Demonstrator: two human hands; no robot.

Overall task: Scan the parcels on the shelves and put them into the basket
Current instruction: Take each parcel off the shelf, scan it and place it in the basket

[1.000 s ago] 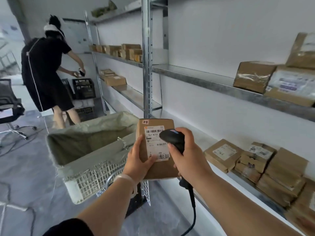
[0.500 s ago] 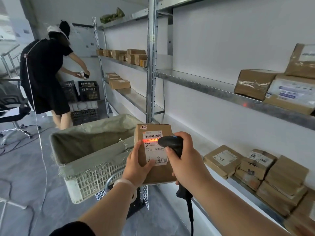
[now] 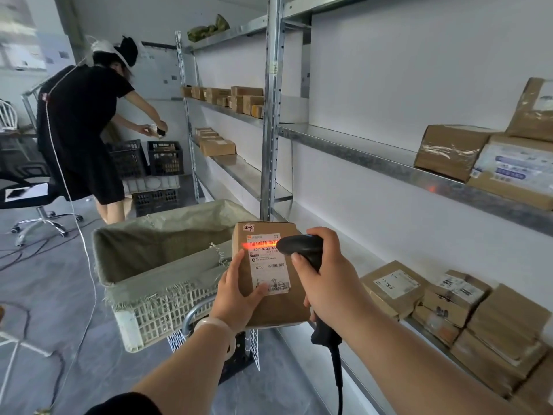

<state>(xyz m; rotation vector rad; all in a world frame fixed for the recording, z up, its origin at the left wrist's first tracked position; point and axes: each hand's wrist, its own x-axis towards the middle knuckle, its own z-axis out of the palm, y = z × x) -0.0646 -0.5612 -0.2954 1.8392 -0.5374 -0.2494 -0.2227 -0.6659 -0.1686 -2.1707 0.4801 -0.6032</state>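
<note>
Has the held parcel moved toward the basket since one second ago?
No. The parcel still sits just below the shelf upright, beside the basket, held by the left hand while the right hand aims the scanner at it.

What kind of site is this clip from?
Probably a parcel storeroom: grey metal shelves stacked with brown cardboard parcels, a black handheld barcode scanner shining red on a labelled brown parcel, and a white lattice plastic basket lined with sacking.

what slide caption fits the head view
Left hand holds a cardboard parcel, right hand shines a barcode scanner on its label, basket alongside
</note>
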